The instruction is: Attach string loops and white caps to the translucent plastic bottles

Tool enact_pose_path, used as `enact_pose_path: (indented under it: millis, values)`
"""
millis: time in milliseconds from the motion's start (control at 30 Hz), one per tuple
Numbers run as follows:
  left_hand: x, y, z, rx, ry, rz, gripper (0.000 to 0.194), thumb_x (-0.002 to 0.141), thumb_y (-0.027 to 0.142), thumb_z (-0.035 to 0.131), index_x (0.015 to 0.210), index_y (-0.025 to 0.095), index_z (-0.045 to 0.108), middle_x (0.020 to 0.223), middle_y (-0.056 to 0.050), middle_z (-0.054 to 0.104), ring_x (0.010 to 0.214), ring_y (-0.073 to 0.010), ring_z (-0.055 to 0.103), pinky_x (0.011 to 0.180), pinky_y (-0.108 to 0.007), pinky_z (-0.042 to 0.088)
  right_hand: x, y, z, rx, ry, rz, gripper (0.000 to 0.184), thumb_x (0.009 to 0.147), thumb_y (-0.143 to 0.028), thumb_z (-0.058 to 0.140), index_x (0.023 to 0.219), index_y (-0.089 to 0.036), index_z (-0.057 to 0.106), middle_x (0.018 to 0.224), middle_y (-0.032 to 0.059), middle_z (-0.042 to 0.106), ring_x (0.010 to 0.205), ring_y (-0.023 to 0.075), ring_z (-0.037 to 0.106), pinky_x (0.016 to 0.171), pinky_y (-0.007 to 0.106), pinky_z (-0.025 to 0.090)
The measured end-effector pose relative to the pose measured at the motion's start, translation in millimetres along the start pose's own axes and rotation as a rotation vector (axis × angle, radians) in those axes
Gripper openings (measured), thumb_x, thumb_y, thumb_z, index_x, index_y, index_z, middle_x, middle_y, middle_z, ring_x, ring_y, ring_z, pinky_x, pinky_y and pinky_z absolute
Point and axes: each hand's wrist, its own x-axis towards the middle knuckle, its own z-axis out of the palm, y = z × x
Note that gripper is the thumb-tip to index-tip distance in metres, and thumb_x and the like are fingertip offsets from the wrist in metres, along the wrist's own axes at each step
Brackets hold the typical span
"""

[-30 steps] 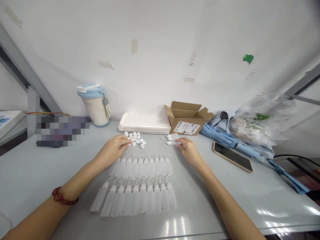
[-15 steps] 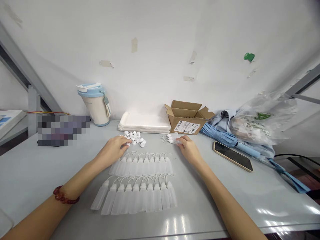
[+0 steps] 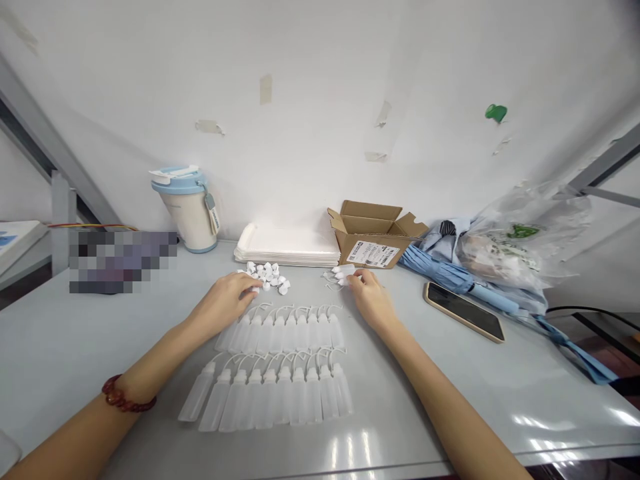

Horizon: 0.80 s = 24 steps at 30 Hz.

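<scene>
- Left hand (image 3: 223, 300): fingers curled, tips at the edge of a pile of white caps (image 3: 267, 277); I cannot tell whether one is gripped.
- Right hand (image 3: 370, 299): has just slid inward, fingers pinched on two loose dropper bottles (image 3: 343, 272) (mostly white, partly hidden by the fingers).
- Between and below the hands: two rows of matching dropper bottles (image 3: 285, 397) lie on a pale grey table (image 3: 75, 347), thin tubes curving from their tops.
- Farther back: a cardboard box (image 3: 370, 243), with a phone (image 3: 465, 311) beside a blue umbrella (image 3: 435, 270).

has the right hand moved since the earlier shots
Yes, the right hand has shifted slightly left, judged against the cardboard box behind it.
</scene>
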Motion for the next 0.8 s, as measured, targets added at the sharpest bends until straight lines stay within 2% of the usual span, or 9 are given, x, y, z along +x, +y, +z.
enact_pose_path:
  millis: [167, 400, 633, 800]
  values:
    - [0.1, 0.5, 1.0, 0.008, -0.012, -0.011, 0.034, 0.083, 0.033, 0.040, 0.097, 0.018, 0.068, 0.103, -0.008, 0.069, 0.093, -0.0248, 0.061, 0.079, -0.034, 0.047, -1.0, -7.7, -0.2, -0.025, 0.005, -0.042, 0.034, 0.086, -0.003, 0.041, 0.110, -0.018, 0.060, 0.116, 0.0138, 0.054, 0.102, 0.0240, 0.051, 0.068, 0.026, 0.046]
    - [-0.3, -1.2, 3.8, 0.053, 0.017, 0.021, 0.035, 0.083, 0.033, 0.040, 0.096, 0.017, 0.068, 0.102, -0.008, 0.070, 0.101, -0.0264, 0.057, 0.087, -0.038, 0.045, 0.5, -9.3, 5.3, 0.034, 0.012, -0.045, 0.029, 0.087, -0.003, 0.037, 0.103, -0.015, 0.059, 0.104, 0.0125, 0.057, 0.086, 0.0196, 0.057, 0.064, 0.025, 0.045]
    - [0.1, -0.1, 3.2, 0.043, 0.005, 0.016, 0.036, 0.083, 0.033, 0.041, 0.098, 0.016, 0.068, 0.103, -0.008, 0.070, 0.101, -0.0264, 0.058, 0.086, -0.038, 0.045, 0.1, -10.3, 1.8, 0.131, 0.017, -0.100, 0.036, 0.084, 0.001, 0.038, 0.106, -0.016, 0.060, 0.107, 0.0100, 0.061, 0.094, 0.0195, 0.059, 0.072, 0.025, 0.047]
    - [-0.5, -0.3, 4.3, 0.034, 0.027, 0.024, 0.034, 0.082, 0.033, 0.041, 0.095, 0.019, 0.069, 0.102, -0.007, 0.070, 0.100, -0.0265, 0.059, 0.086, -0.038, 0.046, -0.5, -10.2, 0.2, 0.196, 0.043, -0.103, 0.037, 0.082, 0.002, 0.038, 0.105, -0.016, 0.060, 0.107, 0.0100, 0.062, 0.090, 0.0196, 0.060, 0.070, 0.026, 0.047]
